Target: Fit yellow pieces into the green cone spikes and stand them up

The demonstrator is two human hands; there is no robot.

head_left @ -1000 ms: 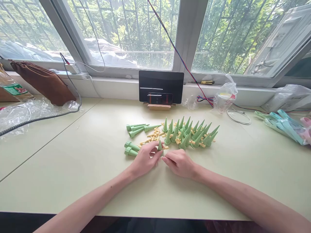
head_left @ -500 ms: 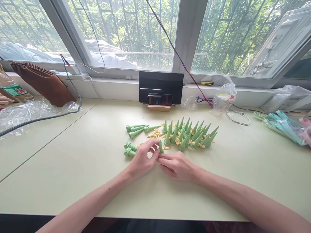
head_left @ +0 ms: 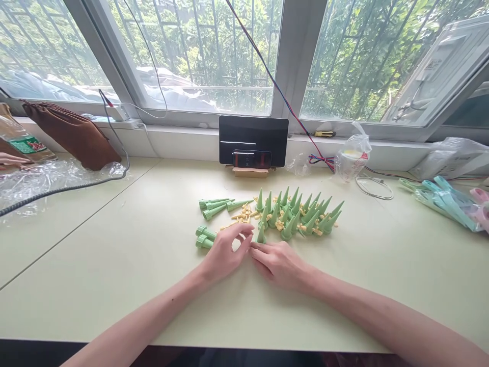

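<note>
Just behind my right hand (head_left: 280,261), a green plastic watering spike (head_left: 261,235) stands upright with its point up. The fingers of that hand lie stretched out along the near side of the spike's base, which they partly hide. My left hand (head_left: 229,250) is to the left with thumb and fingers curved and apart, nothing visible between them. Past it lie small yellow valves (head_left: 244,215) in a loose pile. Two green spikes (head_left: 205,238) rest on their sides by my left hand, partly covered by it.
Upright green spikes with yellow valves (head_left: 296,216) stand grouped at the right. Several more spikes (head_left: 216,206) lie farther back. A tablet (head_left: 253,135) and phone (head_left: 252,159) lean on a stand. At far left, another person's hand (head_left: 13,159) shows near plastic wrap (head_left: 34,186).
The spike between my hands has shifted right, towards the standing group, and my left fingers have come away from it. Another person's hand has moved at the far left.
</note>
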